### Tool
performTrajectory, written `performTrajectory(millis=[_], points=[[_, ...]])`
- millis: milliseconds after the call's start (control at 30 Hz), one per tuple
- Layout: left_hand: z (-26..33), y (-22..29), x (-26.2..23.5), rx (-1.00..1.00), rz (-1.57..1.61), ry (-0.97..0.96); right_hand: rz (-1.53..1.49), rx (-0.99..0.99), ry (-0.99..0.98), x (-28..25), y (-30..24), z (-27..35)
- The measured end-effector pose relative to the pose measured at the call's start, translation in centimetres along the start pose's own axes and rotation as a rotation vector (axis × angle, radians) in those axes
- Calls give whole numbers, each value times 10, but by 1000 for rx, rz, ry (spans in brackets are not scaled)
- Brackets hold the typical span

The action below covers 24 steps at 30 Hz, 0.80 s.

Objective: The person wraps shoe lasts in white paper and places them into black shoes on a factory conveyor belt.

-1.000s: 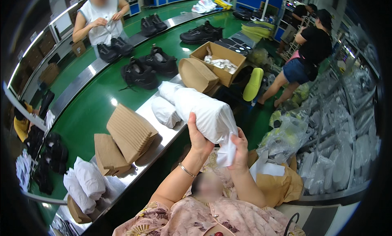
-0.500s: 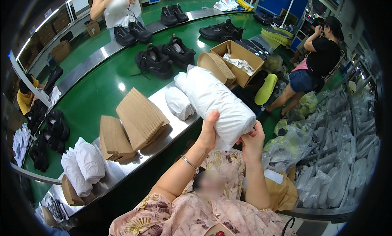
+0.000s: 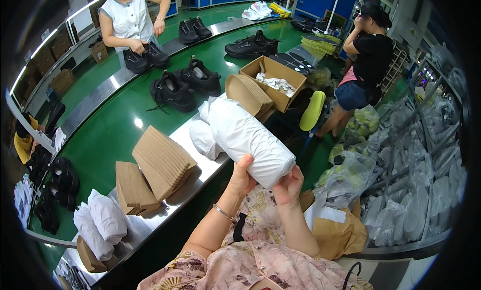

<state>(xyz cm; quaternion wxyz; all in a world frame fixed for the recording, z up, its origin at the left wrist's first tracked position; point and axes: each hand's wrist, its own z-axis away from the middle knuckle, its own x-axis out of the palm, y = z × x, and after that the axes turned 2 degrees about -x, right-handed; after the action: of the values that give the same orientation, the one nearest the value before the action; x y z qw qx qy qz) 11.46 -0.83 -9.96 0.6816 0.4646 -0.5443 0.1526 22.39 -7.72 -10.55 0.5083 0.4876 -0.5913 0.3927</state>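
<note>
Your left hand [image 3: 244, 175] and right hand [image 3: 288, 185] both grasp the near end of a white paper-wrapped bundle [image 3: 248, 136], holding it up above the edge of the steel work table [image 3: 188, 139]. The left hand cups the end from the side with the thumb lying up along the paper; the right hand pinches the same end from below, fingers curled onto the wrapping.

By the look of it, you are closing or tucking the paper at this end of the bundle, with the rest of the wrap already smooth and tight. The next move calls for a firm fold at the near end without letting the paper loosen along the body, so keep one hand gripping while the other works the fold.

The bundle is long and roughly cylindrical. Its long axis runs from your hands up and away over the table, the far end pointing toward the open cardboard box [image 3: 274, 82] at the table's far end. Another white bundle [image 3: 203, 138] lies on the table just beside it, and stacks of folded brown cardboard [image 3: 163, 160] stand on the table's near part, to your left of the bundle.
</note>
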Motion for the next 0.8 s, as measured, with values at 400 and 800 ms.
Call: performTrajectory(millis=[400, 800], points=[[-9, -9, -1, -1, -14, 50, 1478, -502, -21, 35, 20, 8], [13, 36, -2, 592, -1304, 370, 2222, -877, -258, 50, -10, 17]])
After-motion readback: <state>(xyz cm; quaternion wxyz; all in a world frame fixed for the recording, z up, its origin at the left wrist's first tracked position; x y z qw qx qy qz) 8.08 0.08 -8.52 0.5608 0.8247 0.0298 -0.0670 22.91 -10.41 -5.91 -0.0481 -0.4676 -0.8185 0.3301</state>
